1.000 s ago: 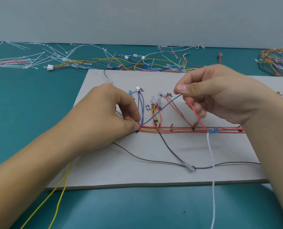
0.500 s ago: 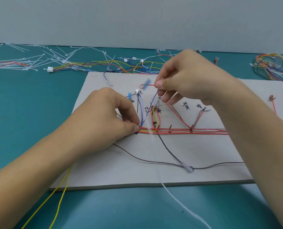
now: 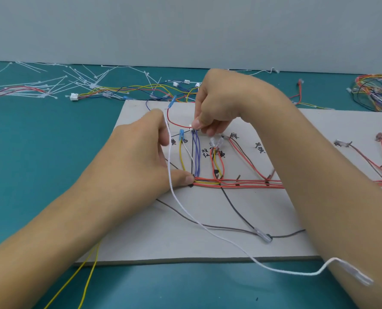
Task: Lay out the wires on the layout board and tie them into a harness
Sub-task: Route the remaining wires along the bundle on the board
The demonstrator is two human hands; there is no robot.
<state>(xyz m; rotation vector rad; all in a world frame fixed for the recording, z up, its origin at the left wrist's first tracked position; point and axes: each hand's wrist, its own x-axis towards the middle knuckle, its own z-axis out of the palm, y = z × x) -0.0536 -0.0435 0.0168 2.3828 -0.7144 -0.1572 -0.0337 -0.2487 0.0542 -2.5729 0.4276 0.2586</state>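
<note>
Teal tabletop (image 3: 29, 152) carries the board (image 3: 208, 248), a white wire (image 3: 219, 236) trailing off its near edge. Left grip (image 3: 138, 157) pinches the red bundle (image 3: 241, 182) by its end against the board; just beyond, right grip (image 3: 218, 102) pinches a looped red wire (image 3: 171, 119).

The layout board (image 3: 208, 246) is pale grey with black handwritten marks. The trunk wires (image 3: 241, 182) are red and yellow, the loops (image 3: 196, 155) purple, the arched wire (image 3: 168, 114) red, the table (image 3: 40, 152) teal.

We see two bare hands — the left hand (image 3: 141, 157), the right hand (image 3: 219, 101), the left forearm (image 3: 62, 230) and the right forearm (image 3: 319, 175) uncovered as far as we can see, thumbnails (image 3: 196, 125) cut short and plain.
</note>
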